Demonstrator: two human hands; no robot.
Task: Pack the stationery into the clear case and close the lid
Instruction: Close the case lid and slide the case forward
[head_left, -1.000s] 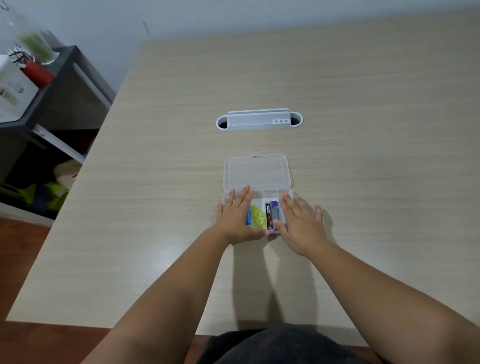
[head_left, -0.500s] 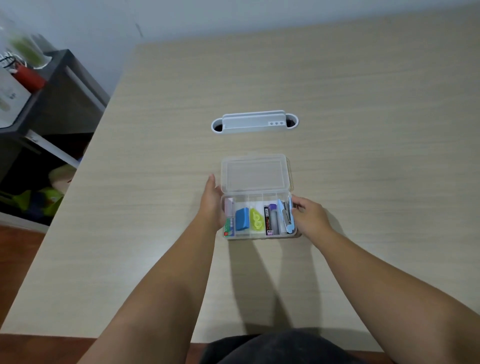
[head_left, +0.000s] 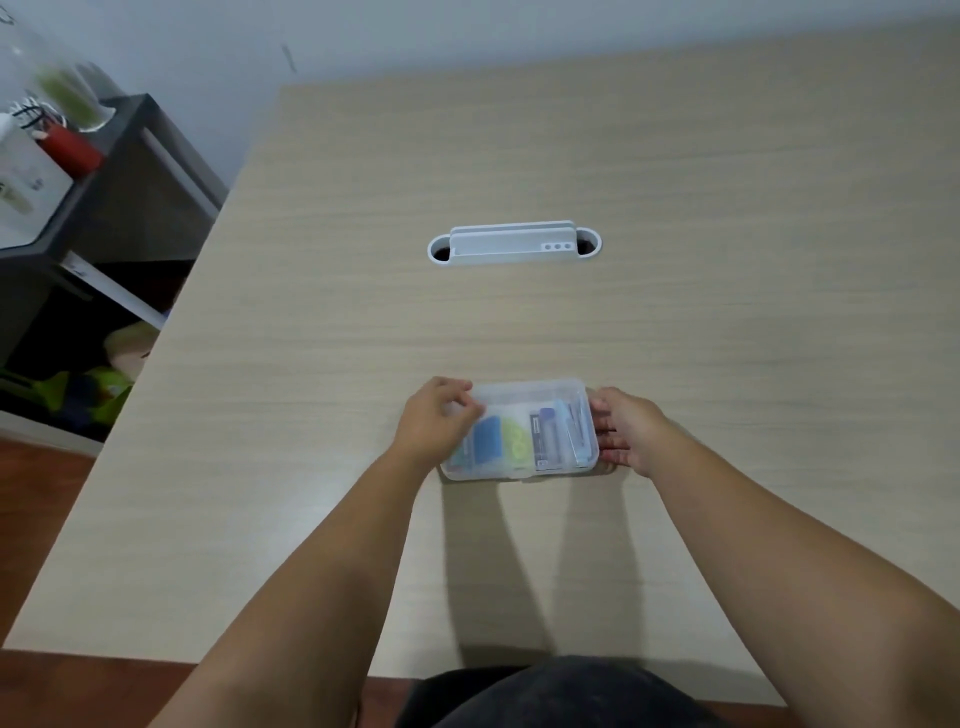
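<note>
An office or home study is indicated. A wide wood-grain surface (head_left: 675, 182) is fitted with a white cable grommet (head_left: 514, 245), as found on desks. A dark shelving unit (head_left: 130, 171) is being used beside it for stored clutter. A plain white wall (head_left: 363, 31) and wooden floor (head_left: 36, 499) are visible.

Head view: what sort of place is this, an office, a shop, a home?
Probably a home or small office workspace. A wood-grain desk has a white cable grommet set into it, and a dark side shelf beside it holds assorted clutter, with a wood floor below.
</note>
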